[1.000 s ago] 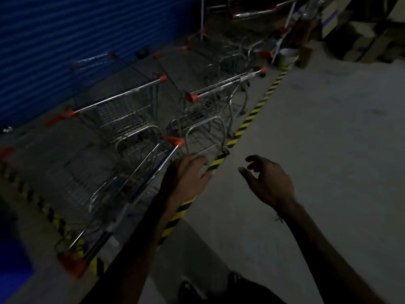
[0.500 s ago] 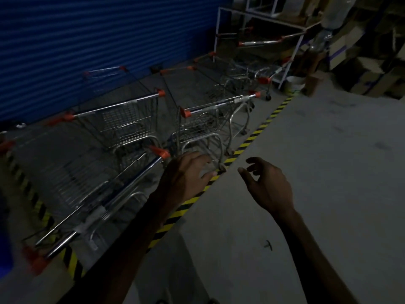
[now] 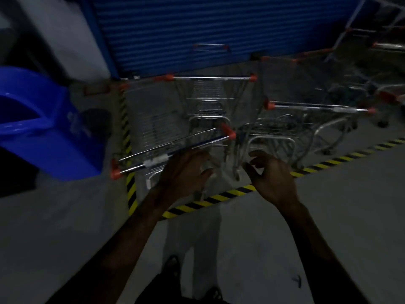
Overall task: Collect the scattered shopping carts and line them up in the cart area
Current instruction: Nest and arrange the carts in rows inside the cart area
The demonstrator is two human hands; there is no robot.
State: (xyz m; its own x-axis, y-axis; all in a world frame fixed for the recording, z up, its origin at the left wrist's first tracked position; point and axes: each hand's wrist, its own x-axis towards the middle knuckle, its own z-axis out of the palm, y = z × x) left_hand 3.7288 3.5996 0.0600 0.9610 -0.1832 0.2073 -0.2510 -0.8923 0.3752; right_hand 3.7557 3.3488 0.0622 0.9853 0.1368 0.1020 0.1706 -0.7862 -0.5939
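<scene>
Dim concrete floor (image 3: 328, 216), blue shutter (image 3: 197, 29) behind. Left hand (image 3: 186, 174) hovers w/ loosely curled fingers just below nearest cart's handle (image 3: 175, 153), holding nothing; right hand (image 3: 271, 174) beside it, fingers spread, empty. Cart is chrome wire, orange end caps, tilted, inside hazard-tape line (image 3: 210, 199). More carts (image 3: 317, 108) beyond, blue bin (image 3: 54, 137) far left.

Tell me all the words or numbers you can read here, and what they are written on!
No text here can be read.
Blue bin: pale marks on its side, too blurred and dark to read.
Nearest cart handle: a white tag, too blurred to tell if it bears words.
Right cart handle: a pale tag, also unreadable.
Blue shutter: no writing shows.
</scene>
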